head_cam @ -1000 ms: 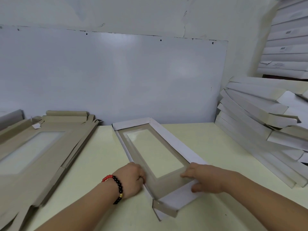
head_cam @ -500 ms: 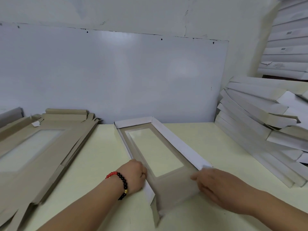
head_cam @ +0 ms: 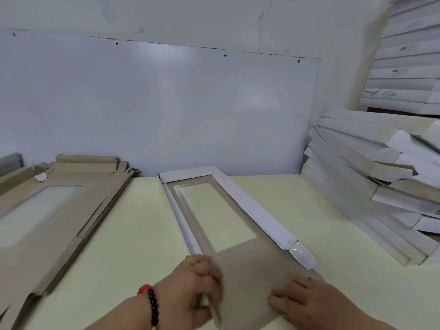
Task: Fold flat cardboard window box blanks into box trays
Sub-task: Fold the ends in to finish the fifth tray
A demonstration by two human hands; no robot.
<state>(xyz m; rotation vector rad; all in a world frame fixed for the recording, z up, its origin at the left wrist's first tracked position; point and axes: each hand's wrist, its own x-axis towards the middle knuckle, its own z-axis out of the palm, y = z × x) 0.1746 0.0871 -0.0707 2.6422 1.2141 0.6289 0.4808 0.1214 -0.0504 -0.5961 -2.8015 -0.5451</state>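
My left hand (head_cam: 195, 279) curls around the near left wall of the window box blank (head_cam: 240, 265) at lower centre; my right hand (head_cam: 307, 301) seems to press flat, fingers spread, on its blurred near panel. Flat blanks (head_cam: 54, 210) lie left.

Bare arms, black/red bead bracelet (head_cam: 152, 306) L wrist, ring (head_cam: 306, 281) R grip
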